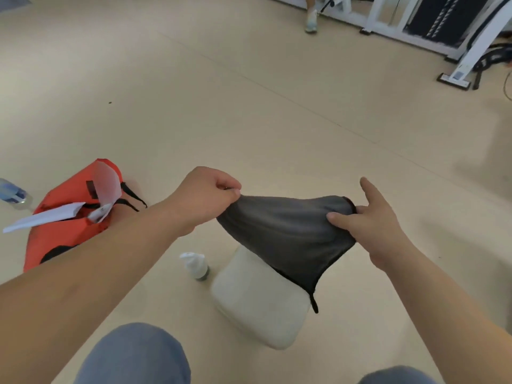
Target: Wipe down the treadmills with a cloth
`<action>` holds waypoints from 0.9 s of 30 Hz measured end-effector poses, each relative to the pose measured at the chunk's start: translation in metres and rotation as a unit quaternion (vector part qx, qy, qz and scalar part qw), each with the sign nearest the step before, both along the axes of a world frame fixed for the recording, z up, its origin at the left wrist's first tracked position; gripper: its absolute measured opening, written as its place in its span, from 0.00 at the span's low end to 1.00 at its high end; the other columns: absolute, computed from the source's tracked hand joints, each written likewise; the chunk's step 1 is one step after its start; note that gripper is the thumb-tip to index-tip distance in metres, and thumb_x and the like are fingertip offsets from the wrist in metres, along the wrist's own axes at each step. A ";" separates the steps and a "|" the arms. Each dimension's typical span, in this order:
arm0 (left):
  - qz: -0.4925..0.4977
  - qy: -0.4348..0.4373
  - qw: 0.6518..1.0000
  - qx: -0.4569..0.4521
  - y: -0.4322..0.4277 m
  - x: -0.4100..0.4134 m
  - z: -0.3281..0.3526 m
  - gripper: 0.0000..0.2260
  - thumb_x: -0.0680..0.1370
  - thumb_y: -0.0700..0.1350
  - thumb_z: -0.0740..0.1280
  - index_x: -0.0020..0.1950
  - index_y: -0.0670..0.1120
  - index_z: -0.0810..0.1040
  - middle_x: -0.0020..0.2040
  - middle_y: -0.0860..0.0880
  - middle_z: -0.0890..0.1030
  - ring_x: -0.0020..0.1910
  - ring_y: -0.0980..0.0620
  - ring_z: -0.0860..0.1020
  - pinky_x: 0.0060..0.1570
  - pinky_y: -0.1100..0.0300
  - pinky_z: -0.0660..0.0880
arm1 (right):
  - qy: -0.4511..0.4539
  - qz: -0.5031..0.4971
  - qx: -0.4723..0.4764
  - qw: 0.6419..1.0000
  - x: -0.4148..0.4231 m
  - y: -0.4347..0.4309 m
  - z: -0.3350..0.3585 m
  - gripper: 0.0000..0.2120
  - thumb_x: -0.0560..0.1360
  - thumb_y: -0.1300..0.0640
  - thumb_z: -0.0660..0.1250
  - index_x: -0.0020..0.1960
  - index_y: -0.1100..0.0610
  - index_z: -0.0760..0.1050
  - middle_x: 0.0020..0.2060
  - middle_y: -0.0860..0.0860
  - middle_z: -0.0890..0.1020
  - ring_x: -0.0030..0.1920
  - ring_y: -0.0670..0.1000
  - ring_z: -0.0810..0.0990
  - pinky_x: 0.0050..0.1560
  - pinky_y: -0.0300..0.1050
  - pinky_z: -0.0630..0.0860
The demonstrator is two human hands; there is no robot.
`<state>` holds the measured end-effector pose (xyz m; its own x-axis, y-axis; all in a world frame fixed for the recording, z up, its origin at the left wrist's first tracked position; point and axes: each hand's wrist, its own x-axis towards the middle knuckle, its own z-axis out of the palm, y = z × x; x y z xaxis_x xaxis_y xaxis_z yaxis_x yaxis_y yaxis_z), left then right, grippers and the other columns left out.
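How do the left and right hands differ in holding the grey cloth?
The left hand is curled like a fist; the right hand has its index finger straight. The left pinches the grey cloth at a corner; the right presses its thumb on the edge. Both hold it up.

Light: bright, soft and even, indoors; the source is out of view.
Shadows: faint, diffuse patches on the floor, greyest along the right edge.
Sheen: a mild pale glow on the floor at top left.
Blur: the whole picture is slightly soft; the bottle at the left edge and the frame at top right smear.
Distortion: wide-angle; floor seams bow slightly, forearms swell toward the lower corners.
Sharpest: the cloth, mid-picture.
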<state>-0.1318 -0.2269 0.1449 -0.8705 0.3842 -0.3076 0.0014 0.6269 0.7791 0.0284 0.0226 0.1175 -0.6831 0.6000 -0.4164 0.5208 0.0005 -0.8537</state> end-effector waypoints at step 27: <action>-0.367 -0.139 0.886 -0.248 -0.037 0.039 -0.146 0.09 0.70 0.46 0.72 0.35 0.49 0.72 0.29 0.55 0.73 0.30 0.55 0.71 0.31 0.59 0.66 | -0.320 0.446 -0.036 0.835 0.040 -0.024 -0.141 0.05 0.67 0.56 0.70 0.41 0.55 0.78 0.42 0.52 0.83 0.44 0.53 0.82 0.46 0.48 0.80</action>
